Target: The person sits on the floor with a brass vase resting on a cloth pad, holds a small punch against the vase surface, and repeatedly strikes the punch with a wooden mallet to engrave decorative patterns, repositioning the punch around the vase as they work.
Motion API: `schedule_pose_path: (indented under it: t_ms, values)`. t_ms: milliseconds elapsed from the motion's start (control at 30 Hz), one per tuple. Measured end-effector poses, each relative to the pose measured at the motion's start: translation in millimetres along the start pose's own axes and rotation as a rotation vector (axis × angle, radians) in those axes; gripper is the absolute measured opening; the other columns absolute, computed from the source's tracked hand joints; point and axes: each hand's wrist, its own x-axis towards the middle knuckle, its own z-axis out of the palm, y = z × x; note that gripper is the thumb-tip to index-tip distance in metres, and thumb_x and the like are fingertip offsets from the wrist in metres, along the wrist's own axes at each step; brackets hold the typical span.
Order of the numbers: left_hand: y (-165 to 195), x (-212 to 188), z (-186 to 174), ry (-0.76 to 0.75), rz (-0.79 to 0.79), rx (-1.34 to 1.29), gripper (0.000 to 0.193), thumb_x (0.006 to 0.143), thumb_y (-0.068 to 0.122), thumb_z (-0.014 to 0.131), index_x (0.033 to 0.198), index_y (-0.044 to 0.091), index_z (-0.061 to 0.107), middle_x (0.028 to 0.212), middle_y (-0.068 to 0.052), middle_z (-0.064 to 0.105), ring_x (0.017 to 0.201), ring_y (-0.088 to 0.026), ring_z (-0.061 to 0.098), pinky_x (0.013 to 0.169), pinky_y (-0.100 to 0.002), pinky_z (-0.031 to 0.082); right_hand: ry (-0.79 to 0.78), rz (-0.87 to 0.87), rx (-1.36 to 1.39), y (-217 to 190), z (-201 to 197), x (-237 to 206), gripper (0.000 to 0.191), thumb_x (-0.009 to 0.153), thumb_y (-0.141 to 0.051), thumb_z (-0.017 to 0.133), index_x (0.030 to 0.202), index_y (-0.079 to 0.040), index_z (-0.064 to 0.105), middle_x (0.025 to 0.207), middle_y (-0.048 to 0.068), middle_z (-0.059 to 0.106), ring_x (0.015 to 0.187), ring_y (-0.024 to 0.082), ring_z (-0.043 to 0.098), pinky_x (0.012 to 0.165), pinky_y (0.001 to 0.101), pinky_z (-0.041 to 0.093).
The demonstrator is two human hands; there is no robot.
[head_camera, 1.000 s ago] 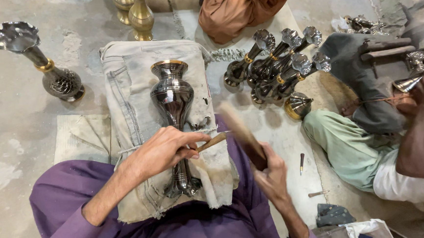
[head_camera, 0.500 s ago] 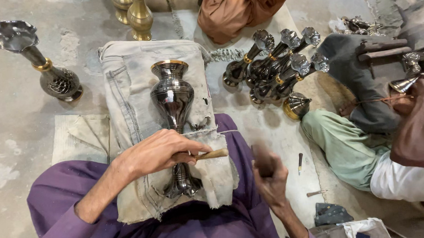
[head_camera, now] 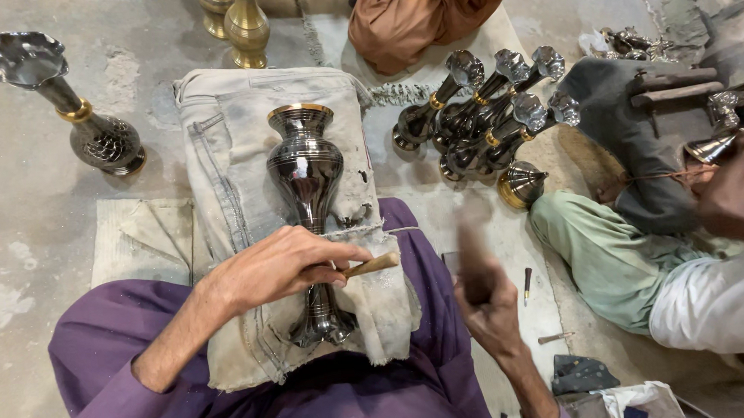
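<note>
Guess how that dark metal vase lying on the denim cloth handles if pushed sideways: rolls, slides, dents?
The vase lies on its side and is round in section, so it would probably roll. The folded denim cloth and the left hand on its stem likely check that. Its polished surface looks slippery; being metal, it is probably rigid.

Count on inspection: one dark metal vase (head_camera: 305, 174) lying on one worn denim cloth (head_camera: 231, 157). One flared-mouth vase (head_camera: 64, 107) standing apart at the left. Two brass vases (head_camera: 240, 15) at the top edge (both partly cut off). Five or six dark vases in the heap (head_camera: 486, 107); exact number cannot be told. One small brass-rimmed dome piece (head_camera: 521, 183).
</note>
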Motion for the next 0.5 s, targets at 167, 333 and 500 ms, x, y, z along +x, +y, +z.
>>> schedule_pose_path:
  t_ms: [167, 333, 500]
  values:
    - [-5, -7, 0, 0.062, 0.131, 0.005, 0.043, 0.09, 0.023, 0.071, 0.131, 0.012, 0.066, 0.102, -0.009, 0.079, 0.091, -0.031, 0.072, 0.08, -0.043, 0.054, 0.034, -0.142, -0.104, 0, -4, -1, 0.047, 0.079, 0.001, 0.076, 0.122, -0.007, 0.055, 0.099, 0.016, 0.072, 0.089, 0.028, 0.074, 0.072, 0.0399, 0.06]
    - [1, -8, 0, 0.068, 0.077, -0.041, 0.041, 0.092, 0.021, 0.07, 0.132, 0.012, 0.066, 0.102, -0.009, 0.079, 0.088, -0.03, 0.074, 0.075, -0.042, 0.058, 0.028, -0.109, -0.326, 1, -9, 6, 0.046, 0.078, 0.0, 0.076, 0.119, -0.012, 0.061, 0.099, 0.014, 0.077, 0.083, 0.03, 0.076, 0.07, 0.0405, 0.061]
    - [11, -9, 2, 0.125, -0.055, -0.103, 0.045, 0.089, 0.019, 0.072, 0.133, 0.012, 0.065, 0.096, -0.009, 0.079, 0.083, -0.024, 0.079, 0.073, -0.038, 0.06, -0.076, -0.071, -0.277, -6, -19, 27, 0.045, 0.078, -0.001, 0.073, 0.121, -0.01, 0.063, 0.095, 0.013, 0.076, 0.084, 0.03, 0.076, 0.074, 0.0395, 0.061]
